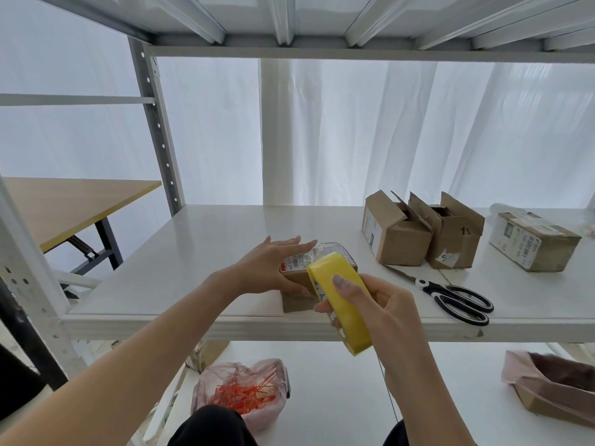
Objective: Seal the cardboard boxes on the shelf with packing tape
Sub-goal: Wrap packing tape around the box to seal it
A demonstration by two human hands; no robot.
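Right hand (384, 305) grips tape roll (341, 304); left hand (273, 265) flat on box (297, 302), scissors (450, 297) near.

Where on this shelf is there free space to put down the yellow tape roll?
The widest bare patch is the left part of the shelf, between the upright post and the small box. Another lies behind that box, up to the curtain. The right is crowded: scissors, two open boxes, a labelled box.

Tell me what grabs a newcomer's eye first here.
The bright yellow tape roll, gripped in the right hand at the front edge of the shelf. Just behind it, the left hand rests flat on a small box. Further right lie black-handled scissors and two open boxes.
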